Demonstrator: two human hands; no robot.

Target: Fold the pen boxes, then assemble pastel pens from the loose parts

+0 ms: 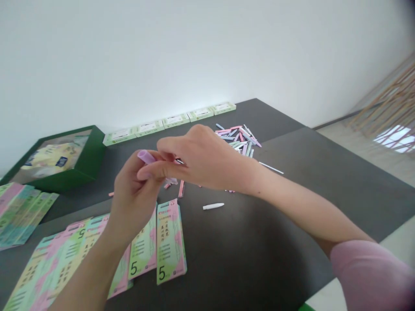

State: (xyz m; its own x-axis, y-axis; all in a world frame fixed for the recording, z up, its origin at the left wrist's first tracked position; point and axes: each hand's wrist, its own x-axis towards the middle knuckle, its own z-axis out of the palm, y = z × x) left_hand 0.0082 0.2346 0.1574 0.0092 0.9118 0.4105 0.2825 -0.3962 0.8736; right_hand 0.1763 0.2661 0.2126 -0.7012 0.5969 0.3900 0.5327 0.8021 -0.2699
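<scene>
A lilac plastic tube (146, 157) sits between the two hands, above the near part of the counter. The left hand (132, 194) is closed around its lower end, fingers curled and thumb side up. The right hand (202, 157) reaches across from the right, its fingers bent over the same spot. Whether it grips the tube or a smaller piece is hidden, so I cannot tell. A small pink piece (171, 181) shows just below the hands.

Beyond them, a heap of pastel plastic sticks (238, 140) lies loose and jumbled on the far side of the counter (275, 203), so most of the pieces remain unhandled. A pink stick (181, 188) lies apart near the hands, with a white stick (213, 206) to its right and a thin white rod (271, 167) right of the heap.

Near left, printed green-and-pink cards (170, 242) marked 5 lie fanned out, and a further stack of cards (19, 214) sits at the left edge. Along the far edge runs a row of pale green boxes (199, 114), with a dark green box (94, 147) at far left.
</scene>
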